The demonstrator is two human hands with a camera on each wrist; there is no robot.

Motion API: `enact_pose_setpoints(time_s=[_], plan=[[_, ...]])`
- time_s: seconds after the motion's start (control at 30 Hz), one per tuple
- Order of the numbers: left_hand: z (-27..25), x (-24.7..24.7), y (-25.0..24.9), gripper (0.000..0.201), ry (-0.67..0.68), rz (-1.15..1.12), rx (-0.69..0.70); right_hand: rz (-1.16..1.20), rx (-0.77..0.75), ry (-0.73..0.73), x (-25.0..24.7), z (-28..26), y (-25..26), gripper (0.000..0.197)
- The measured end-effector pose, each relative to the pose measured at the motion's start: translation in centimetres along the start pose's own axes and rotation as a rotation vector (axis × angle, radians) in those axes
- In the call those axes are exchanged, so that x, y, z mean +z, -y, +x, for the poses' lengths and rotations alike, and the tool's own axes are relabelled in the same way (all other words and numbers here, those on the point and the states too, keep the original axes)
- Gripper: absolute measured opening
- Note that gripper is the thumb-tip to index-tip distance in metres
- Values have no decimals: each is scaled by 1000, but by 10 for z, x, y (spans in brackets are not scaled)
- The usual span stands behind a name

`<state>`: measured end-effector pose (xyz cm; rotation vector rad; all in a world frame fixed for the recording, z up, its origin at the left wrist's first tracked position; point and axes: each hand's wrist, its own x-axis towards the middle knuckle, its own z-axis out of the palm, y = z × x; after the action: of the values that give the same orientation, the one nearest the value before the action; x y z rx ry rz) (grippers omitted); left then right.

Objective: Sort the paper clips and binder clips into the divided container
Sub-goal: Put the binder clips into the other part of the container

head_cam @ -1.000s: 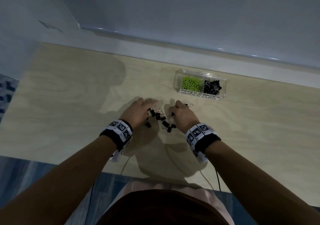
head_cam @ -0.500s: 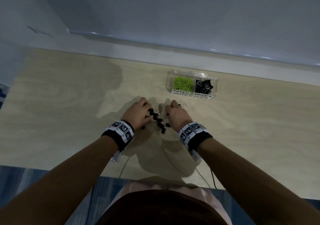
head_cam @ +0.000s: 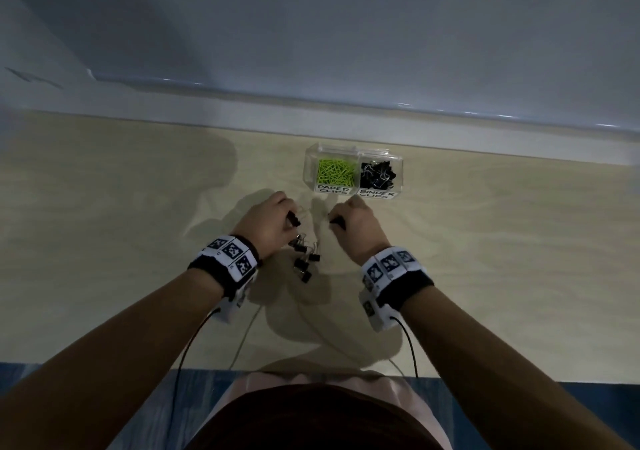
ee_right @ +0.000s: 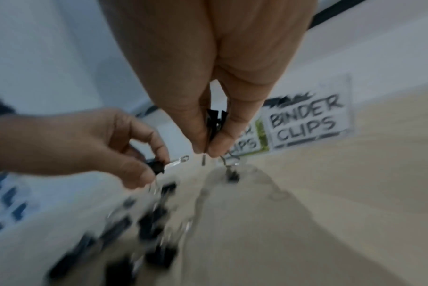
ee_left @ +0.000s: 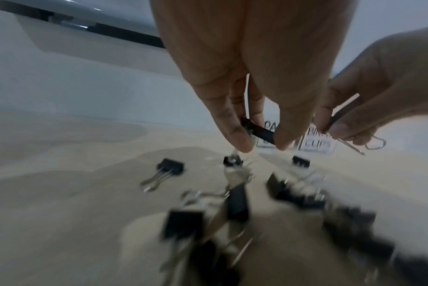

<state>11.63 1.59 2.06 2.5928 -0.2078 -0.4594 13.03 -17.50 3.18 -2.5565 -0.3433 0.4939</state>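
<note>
One black binder clip [ee_left: 257,132] is being pinched between thumb and fingertips of the left hand [head_cam: 268,223]. Another binder clip [ee_right: 214,121] is being pinched by the right hand [head_cam: 358,226]. Loose binder clips [head_cam: 304,259] are lying on the table [head_cam: 121,207] just below and behind the fingers. The divided container [head_cam: 353,191] is sitting just beyond the fingertips, with green paper clips [head_cam: 336,171] being held in its left compartment.

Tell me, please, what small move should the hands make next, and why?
Probably carry both clips to the right compartment labelled BINDER CLIPS and drop them. The left hand and the right hand each pinch a black binder clip, and that compartment of the divided container lies just beyond the fingers.
</note>
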Motion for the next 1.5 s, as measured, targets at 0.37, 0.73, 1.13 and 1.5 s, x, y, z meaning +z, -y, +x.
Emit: enact_pose_setpoints(time_s=[0.37, 0.73, 1.13, 1.5], plan=[[96, -17, -118, 35, -111, -415, -22, 5, 173, -280, -85, 57, -66, 18], [5, 3, -7, 25, 77, -92, -37, -46, -250, -148, -11, 7, -37, 32], [-14, 23, 7, 34, 74, 66, 92, -97, -211, 5, 18, 8, -22, 17], [-21, 39, -2, 28, 140, -53, 90, -132, -187, 92, 62, -41, -2, 29]])
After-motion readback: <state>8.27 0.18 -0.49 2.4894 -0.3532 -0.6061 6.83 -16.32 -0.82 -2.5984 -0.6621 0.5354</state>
